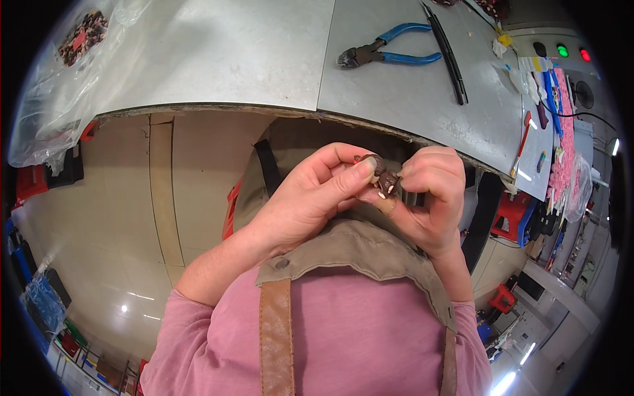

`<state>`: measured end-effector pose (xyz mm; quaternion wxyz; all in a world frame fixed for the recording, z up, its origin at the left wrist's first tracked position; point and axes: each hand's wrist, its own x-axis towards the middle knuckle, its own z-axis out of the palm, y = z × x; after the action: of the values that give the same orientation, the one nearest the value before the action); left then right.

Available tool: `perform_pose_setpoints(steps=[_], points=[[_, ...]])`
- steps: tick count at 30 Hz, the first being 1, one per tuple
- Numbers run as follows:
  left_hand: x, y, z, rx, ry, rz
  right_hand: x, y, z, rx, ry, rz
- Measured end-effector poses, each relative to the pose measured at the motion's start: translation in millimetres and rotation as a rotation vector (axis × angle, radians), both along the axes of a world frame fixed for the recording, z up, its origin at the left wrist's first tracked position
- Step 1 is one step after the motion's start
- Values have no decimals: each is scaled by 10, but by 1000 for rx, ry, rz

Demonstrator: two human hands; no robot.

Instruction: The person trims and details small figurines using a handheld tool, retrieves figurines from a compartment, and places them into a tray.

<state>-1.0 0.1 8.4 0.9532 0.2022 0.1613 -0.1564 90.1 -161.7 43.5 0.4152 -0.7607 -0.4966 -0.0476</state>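
A small dark-brown figurine (388,181) with pale tips and a bit of red is held up in front of my apron, just off the table's near edge. My left hand (323,185) pinches it between thumb and forefinger from the left. On its other side my right hand (429,191) is closed, its thumb against the figurine's lower part and its curled forefinger beside it. The fingers cover part of the figurine, so its full shape is hidden.
On the grey table (218,53) lie blue-handled pliers (389,53) and thin black rods (449,56). A clear plastic bag (59,99) with small brown pieces (82,38) sits at the far left. A red-handled tool (524,135) rests at the right edge, near a red stool (512,218).
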Motion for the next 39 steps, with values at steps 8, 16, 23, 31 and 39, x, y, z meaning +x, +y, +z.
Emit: perform_pose_setpoints(steps=[8,16,23,31,39], points=[[15,42,157,81,47,-71,-18,-105,-34,-16,-89,42],[243,-68,410,113,92,-225,231,-345,17,-25,-220,225],[200,-141,97,65,111,-227,226,-367,-251,-28,-234,261],[86,10,230,15,113,-233,121,-166,-49,-34,-243,312],[144,124,277,43,80,-252,175,-76,-19,-74,-243,347]])
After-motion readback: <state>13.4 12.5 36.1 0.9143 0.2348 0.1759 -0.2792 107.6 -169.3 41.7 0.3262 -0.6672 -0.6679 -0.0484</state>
